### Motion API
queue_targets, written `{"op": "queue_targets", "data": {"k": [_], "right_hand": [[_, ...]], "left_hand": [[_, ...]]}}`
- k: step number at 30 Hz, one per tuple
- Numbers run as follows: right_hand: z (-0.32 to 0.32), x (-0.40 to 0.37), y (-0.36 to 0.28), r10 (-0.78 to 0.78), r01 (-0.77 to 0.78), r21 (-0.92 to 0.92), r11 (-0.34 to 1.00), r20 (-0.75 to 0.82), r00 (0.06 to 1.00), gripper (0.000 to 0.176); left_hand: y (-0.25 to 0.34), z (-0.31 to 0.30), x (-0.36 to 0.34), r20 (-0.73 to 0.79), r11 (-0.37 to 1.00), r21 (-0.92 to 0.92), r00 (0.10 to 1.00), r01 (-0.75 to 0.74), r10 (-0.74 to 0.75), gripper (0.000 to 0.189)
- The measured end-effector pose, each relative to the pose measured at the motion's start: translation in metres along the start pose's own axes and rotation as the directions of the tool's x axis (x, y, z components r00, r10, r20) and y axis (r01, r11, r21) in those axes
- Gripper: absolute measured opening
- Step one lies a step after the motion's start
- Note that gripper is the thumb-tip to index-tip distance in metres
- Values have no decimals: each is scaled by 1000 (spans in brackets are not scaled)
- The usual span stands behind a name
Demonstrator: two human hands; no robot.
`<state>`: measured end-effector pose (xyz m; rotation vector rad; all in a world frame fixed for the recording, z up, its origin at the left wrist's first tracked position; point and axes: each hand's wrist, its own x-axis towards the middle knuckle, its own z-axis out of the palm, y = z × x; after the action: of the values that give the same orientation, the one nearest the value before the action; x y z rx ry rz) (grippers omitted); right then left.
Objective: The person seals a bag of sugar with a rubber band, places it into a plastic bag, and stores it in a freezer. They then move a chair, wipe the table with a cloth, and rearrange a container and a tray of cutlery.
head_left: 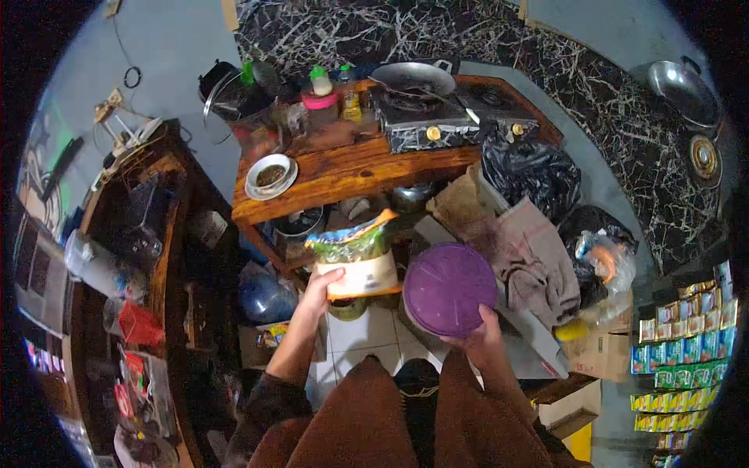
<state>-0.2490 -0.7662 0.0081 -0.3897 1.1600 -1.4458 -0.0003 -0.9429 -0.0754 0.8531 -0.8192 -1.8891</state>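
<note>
My left hand [319,290] is closed on a plastic packet [356,261], white below with a green band and a crumpled blue and orange top. Its thumb lies across the front of the packet. My right hand [481,341] grips the lower right edge of a round container with a purple lid [450,288]. The lid faces up toward me and appears closed. Packet and container are held side by side over the tiled floor, in front of the wooden table [335,178]. What the container holds is hidden.
On the table stand a two-burner stove [437,134] with a pan [413,80], bottles and a bowl [271,175] on a plate. Dark shelves [160,312] rise at left. Black bags [532,171], a cloth [534,257] and cardboard are at right. Sachets [683,351] hang far right.
</note>
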Motion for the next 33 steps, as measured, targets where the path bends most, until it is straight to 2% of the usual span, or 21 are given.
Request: {"op": "queue_targets", "data": {"k": [1, 3, 5, 6, 7, 9, 11, 13, 14, 15, 17, 19, 20, 21, 23, 24, 25, 27, 28, 30, 33], "right_hand": [[0, 1, -4, -10, 10, 4, 1000, -7, 1000, 64], [0, 3, -13, -49, 51, 28, 998, -76, 996, 67], [-1, 6, -20, -60, 66, 77, 995, -71, 996, 67], [-4, 6, -21, -62, 70, 95, 993, -87, 994, 67], [-7, 12, -26, -78, 88, 107, 990, -89, 993, 68], [-18, 19, -32, -142, 151, 140, 979, -67, 988, 66], [-28, 26, -32, -196, 205, 205, 957, -62, 979, 65], [-31, 21, -33, -138, 157, 69, 985, -228, 964, 70], [-20, 13, -40, -200, 199, -30, 979, -280, 939, 71], [-22, 9, -39, -192, 194, -27, 981, -309, 931, 71], [-27, 4, -32, -238, 227, -72, 971, -331, 913, 71], [-26, -1, -28, -275, 257, -96, 962, -337, 901, 66], [-17, -1, -26, -272, 264, -79, 961, -423, 864, 67], [-8, 0, -22, -266, 273, -62, 960, -510, 818, 69], [2, 6, -3, -332, 393, -17, 919, -571, 751, 76], [15, 9, 2, -356, 439, -13, 899, -606, 711, 76], [28, 13, 5, -375, 478, -14, 878, -640, 671, 76], [55, 18, 9, -356, 471, -22, 882, -686, 635, 77], [68, 22, 13, -336, 479, -11, 878, -726, 600, 77], [92, 33, 15, -349, 511, -27, 859, -762, 545, 80], [119, 40, 29, -349, 539, -57, 840, -818, 457, 69]], "left_hand": [[12, 14, 20, 85, 996, 15, 992, -91, 89, 52], [42, 41, 50, 155, 934, 249, 963, -256, 222, 49], [59, 49, 86, 387, 913, 349, 920, -212, 65, 47], [68, 57, 99, 444, 880, 426, 896, -212, 1, 46], [70, 64, 112, 456, 878, 423, 890, -223, 7, 46], [74, 75, 139, 654, 750, 561, 743, -351, -141, 45], [90, 99, 150, 702, 601, 671, 633, -435, -326, 57], [89, 107, 167, 748, 598, 642, 564, -480, -350, 58], [89, 110, 177, 781, 542, 620, 510, -567, -361, 58], [89, 113, 187, 812, 493, 583, 456, -646, -363, 58], [92, 111, 203, 780, 493, 622, 434, -608, -450, 58], [96, 110, 215, 826, 359, 501, 310, -788, -471, 65], [92, 107, 222, 772, 244, 517, 323, -821, -548, 73], [87, 106, 228, 770, 262, 497, 282, -827, -572, 73], [77, 115, 241, 840, 383, 165, -75, -909, -538, 80], [65, 115, 253, 805, 320, -13, -199, -947, -559, 80], [59, 118, 256, 792, 353, -40, -245, -935, -559, 80], [47, 118, 257, 643, 262, 177, -90, -949, -761, 75], [34, 115, 266, 705, 406, 167, -179, -899, -686, 69], [8, 113, 275, 716, 446, 87, -256, -891, -650, 67], [0, 115, 266, 762, 459, -84, -354, -885, -543, 63]]}}
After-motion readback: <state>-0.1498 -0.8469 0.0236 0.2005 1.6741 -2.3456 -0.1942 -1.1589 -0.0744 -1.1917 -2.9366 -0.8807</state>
